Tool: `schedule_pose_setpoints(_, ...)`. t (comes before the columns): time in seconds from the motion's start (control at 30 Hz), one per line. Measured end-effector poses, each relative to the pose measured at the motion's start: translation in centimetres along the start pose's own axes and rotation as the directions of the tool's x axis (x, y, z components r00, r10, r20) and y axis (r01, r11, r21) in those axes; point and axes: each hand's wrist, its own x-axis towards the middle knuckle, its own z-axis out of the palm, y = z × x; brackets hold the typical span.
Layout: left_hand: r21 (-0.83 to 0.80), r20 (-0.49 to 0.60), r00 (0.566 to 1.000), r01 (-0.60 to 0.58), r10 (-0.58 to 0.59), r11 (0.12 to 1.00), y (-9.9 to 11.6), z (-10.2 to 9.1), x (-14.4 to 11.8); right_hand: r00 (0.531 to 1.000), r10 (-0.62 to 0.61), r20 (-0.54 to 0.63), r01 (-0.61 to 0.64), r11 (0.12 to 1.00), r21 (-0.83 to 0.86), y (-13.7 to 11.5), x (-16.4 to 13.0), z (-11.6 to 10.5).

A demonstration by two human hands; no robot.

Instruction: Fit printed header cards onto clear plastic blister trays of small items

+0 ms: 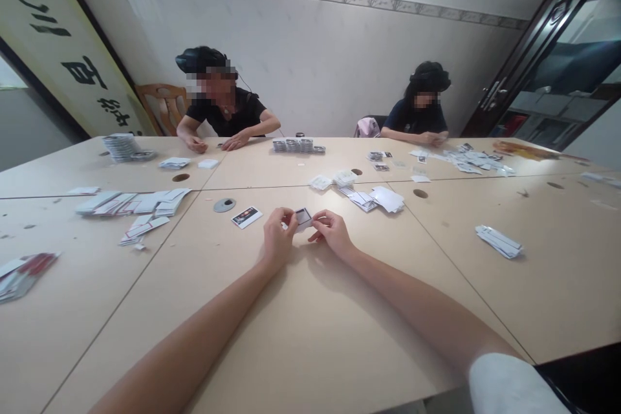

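Observation:
Between my two hands, just above the table, is a small white card with a dark printed frame. My left hand pinches its left edge between thumb and fingers. On the other side, my right hand grips the right edge with its fingertips. A printed card with a dark picture lies flat to the left of my left hand. Beyond my right hand lie a stack of white cards, some black-lined cards and clear plastic sleeves.
White card strips spread over the left, with red-marked packets nearer. A strip bundle lies right. Cable holes, one with a grey cover, dot the table. Two people sit opposite among card stacks and loose cards.

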Motion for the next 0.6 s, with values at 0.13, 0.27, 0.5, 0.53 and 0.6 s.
schedule_pose_setpoints(0.13,-0.007,0.002,1.000,0.020,-0.020,1.000,0.17,-0.20,-0.08,1.000,0.019,0.008,-0.019,1.000,0.022,0.16,0.08,0.05)
schedule_pose_setpoints(0.27,-0.009,0.006,1.000,0.029,-0.029,1.000,0.20,-0.40,-0.07,0.999,0.031,0.007,-0.031,0.999,0.031,0.30,0.13,0.02)
schedule_pose_setpoints(0.5,0.005,0.057,0.998,-0.037,0.036,0.999,0.17,-0.31,-0.07,0.998,0.035,0.043,-0.036,0.999,0.021,-0.10,0.09,-0.04)
schedule_pose_setpoints(0.53,0.012,0.070,0.996,-0.054,0.053,0.998,0.21,-0.26,-0.12,0.998,0.035,0.048,-0.036,0.999,0.018,-0.24,0.06,-0.02)
schedule_pose_setpoints(0.6,0.028,0.101,0.991,-0.088,0.085,0.996,0.32,-0.17,-0.27,0.998,0.034,0.055,-0.035,0.999,0.014,-0.51,0.02,0.01)
